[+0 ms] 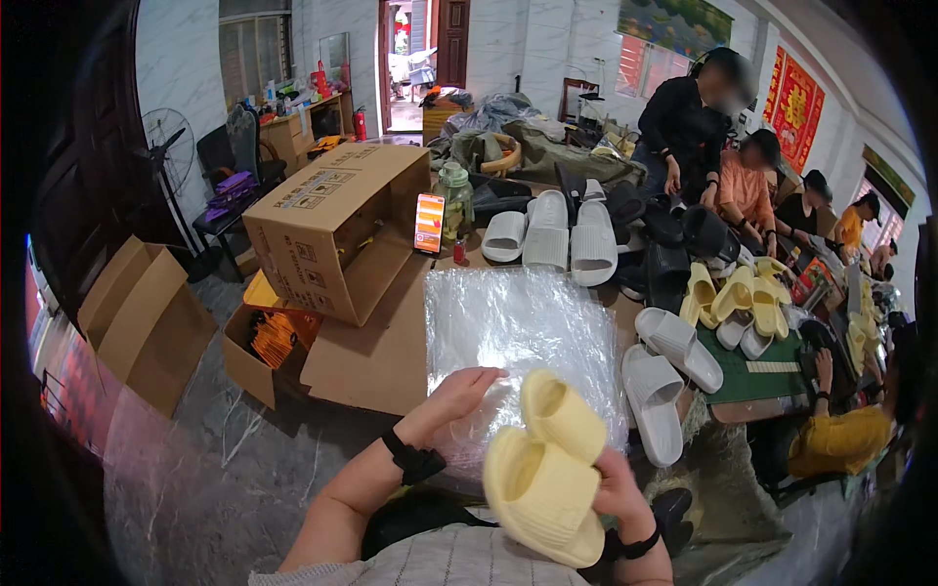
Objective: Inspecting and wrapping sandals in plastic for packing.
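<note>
My right hand point(621, 485) grips a pair of pale yellow slide slippers point(547, 479) by their side, low in front of my body. One slipper lies partly over the other, with the ribbed straps facing up. My left hand point(463, 398) hovers at the near part of a stack of clear plastic bags point(518, 317), its fingers stretched toward the right. Nothing shows in that hand; whether its fingertips touch the plastic I cannot tell. Just right of the bags lie two light grey slippers point(653, 405), close to the yellow pair.
An open cardboard box point(337, 230) lies on its side at the table's left, beside a phone point(429, 223) and a glass jar point(455, 195). White slippers point(569, 234) and black ones line the back. Further right, several people sit or stand around more yellow slippers point(738, 293).
</note>
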`<state>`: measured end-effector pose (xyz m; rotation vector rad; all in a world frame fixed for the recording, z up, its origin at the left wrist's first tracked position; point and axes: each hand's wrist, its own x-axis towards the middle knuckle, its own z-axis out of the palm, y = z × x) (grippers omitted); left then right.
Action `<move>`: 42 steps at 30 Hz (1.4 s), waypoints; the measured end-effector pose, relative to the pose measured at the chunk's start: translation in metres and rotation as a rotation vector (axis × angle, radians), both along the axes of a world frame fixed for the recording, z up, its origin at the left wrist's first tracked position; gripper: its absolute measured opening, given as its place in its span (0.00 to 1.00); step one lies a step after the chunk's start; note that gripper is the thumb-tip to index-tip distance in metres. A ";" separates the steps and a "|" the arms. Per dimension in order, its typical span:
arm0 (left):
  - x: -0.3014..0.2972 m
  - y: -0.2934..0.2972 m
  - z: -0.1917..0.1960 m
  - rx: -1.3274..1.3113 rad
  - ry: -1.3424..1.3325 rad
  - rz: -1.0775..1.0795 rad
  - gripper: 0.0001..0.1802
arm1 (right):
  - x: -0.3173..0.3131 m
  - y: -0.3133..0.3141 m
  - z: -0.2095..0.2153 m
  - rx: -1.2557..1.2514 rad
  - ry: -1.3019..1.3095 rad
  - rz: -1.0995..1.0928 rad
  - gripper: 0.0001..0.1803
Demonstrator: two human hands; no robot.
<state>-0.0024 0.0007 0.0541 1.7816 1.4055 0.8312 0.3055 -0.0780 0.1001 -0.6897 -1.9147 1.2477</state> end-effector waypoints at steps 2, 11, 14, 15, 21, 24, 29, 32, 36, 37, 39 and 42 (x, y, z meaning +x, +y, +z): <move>-0.005 0.001 -0.001 -0.111 -0.130 0.062 0.24 | -0.011 0.002 -0.004 -0.020 -0.055 0.016 0.25; -0.002 -0.002 0.006 0.005 -0.037 -0.024 0.23 | -0.019 0.017 -0.029 0.284 -0.563 -0.421 0.13; 0.007 -0.013 0.008 0.209 0.245 -0.060 0.22 | -0.026 0.017 -0.031 0.232 -0.566 -0.372 0.14; 0.011 -0.018 0.008 0.345 0.367 -0.073 0.21 | -0.029 0.018 -0.031 0.271 -0.565 -0.408 0.14; 0.031 -0.028 0.013 0.574 0.379 -0.111 0.21 | -0.046 0.022 -0.030 0.243 -0.528 -0.372 0.14; 0.036 -0.033 0.014 0.610 0.363 -0.050 0.19 | -0.058 0.034 -0.038 0.296 -0.512 -0.447 0.14; 0.036 -0.030 0.015 0.631 0.305 -0.068 0.20 | -0.069 0.043 -0.040 0.260 -0.460 -0.413 0.13; 0.028 -0.027 0.011 0.635 0.287 -0.072 0.21 | -0.064 0.055 -0.034 0.158 -0.505 -0.480 0.13; 0.030 -0.030 0.015 0.614 0.273 -0.123 0.21 | -0.061 0.057 -0.042 0.386 -0.533 -0.533 0.13; 0.032 -0.031 0.010 0.577 0.257 -0.095 0.21 | -0.060 0.052 -0.041 0.352 -0.523 -0.435 0.13; 0.033 -0.034 0.009 0.530 0.256 -0.065 0.21 | -0.062 0.048 -0.037 0.265 -0.522 -0.422 0.13; 0.030 -0.032 0.009 0.608 0.246 -0.107 0.21 | -0.058 0.051 -0.046 0.282 -0.465 -0.513 0.13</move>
